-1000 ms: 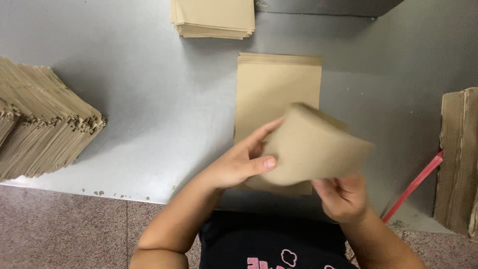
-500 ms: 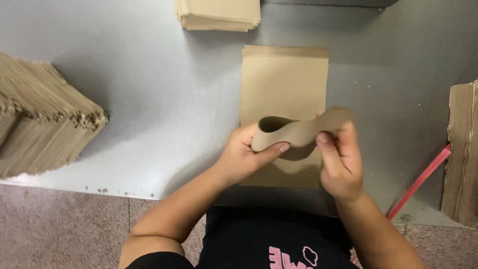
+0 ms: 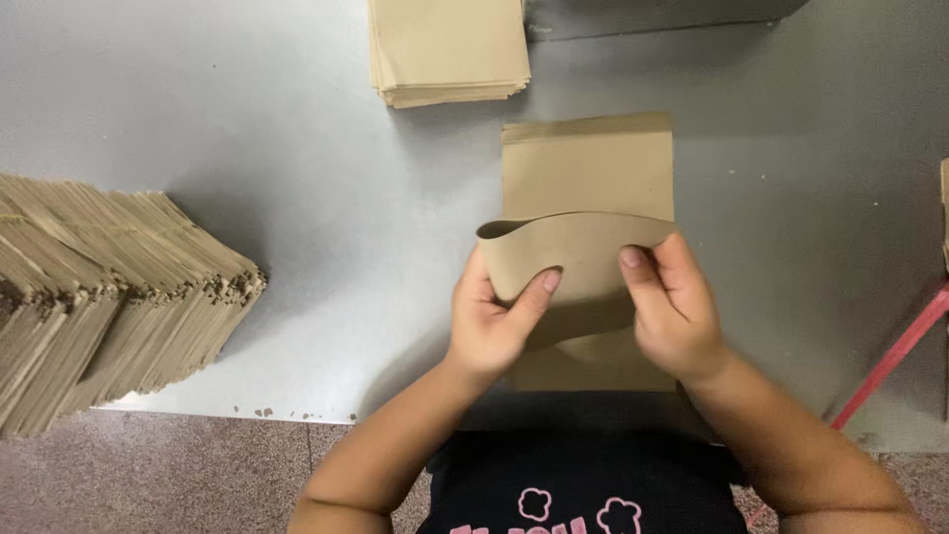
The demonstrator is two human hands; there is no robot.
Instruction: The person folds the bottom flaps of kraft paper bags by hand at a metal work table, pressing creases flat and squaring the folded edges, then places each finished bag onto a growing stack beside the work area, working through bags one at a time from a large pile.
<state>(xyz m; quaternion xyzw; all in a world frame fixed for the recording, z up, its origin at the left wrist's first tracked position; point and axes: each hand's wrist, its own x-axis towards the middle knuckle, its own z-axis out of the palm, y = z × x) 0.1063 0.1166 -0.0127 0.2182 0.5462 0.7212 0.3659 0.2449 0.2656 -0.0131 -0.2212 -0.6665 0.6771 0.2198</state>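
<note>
Your left hand (image 3: 491, 326) and right hand (image 3: 672, 311) pinch the curled brown paper bag (image 3: 573, 259) between thumbs and fingers, above the flat bag (image 3: 587, 163)

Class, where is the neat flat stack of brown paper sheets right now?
In the head view, the flat stack of brown paper sheets sits at the grey table's far edge, left of centre.

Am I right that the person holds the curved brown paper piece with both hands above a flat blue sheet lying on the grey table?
Not quite: the flat sheet under the curved brown paper piece is brown, not blue. The head view shows the left hand and right hand both gripping the piece above the grey table.
</note>
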